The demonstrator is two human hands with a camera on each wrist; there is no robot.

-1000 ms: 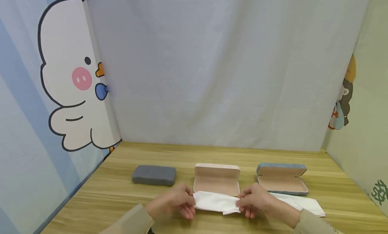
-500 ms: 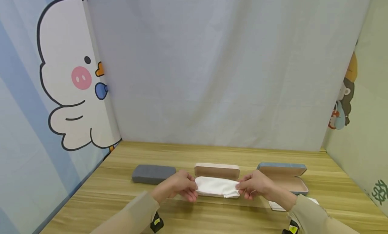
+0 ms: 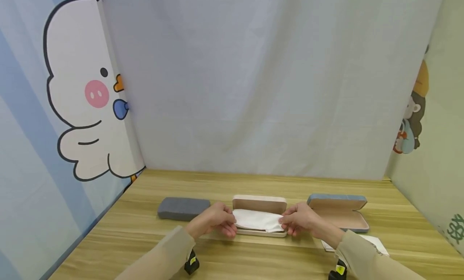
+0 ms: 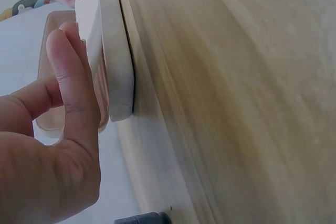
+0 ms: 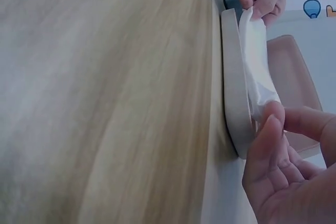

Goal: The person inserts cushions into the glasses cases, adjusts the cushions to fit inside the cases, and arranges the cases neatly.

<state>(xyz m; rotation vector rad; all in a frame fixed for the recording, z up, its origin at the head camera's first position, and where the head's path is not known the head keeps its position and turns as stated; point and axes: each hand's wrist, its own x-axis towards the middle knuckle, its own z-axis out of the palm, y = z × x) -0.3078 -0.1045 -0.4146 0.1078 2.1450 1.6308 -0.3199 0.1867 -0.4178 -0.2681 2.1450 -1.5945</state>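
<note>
A folded white cloth [image 3: 256,220] is stretched between my two hands, over the base of a cream hinged glasses case [image 3: 259,232] whose lid stands up behind it. My left hand [image 3: 216,220] pinches the cloth's left end. At the other end my right hand [image 3: 300,219] pinches it between thumb and forefinger. In the right wrist view the cloth [image 5: 256,59] sags slightly into the case, close to its front wall [image 5: 234,77]. The left wrist view shows the left fingers [image 4: 73,77] beside the case's end, partly hiding the cloth.
To the left lies a closed grey glasses case [image 3: 183,208]. On the right a blue case [image 3: 338,215] stands with its lid up. Another folded white cloth [image 3: 375,244] lies before it, partly behind the right forearm. A pale curtain [image 3: 232,90] hangs behind the table.
Both hands have carried the cloth from in front of the cream case forward over its base, then lowered it slightly into it. The cases have stayed put.
</note>
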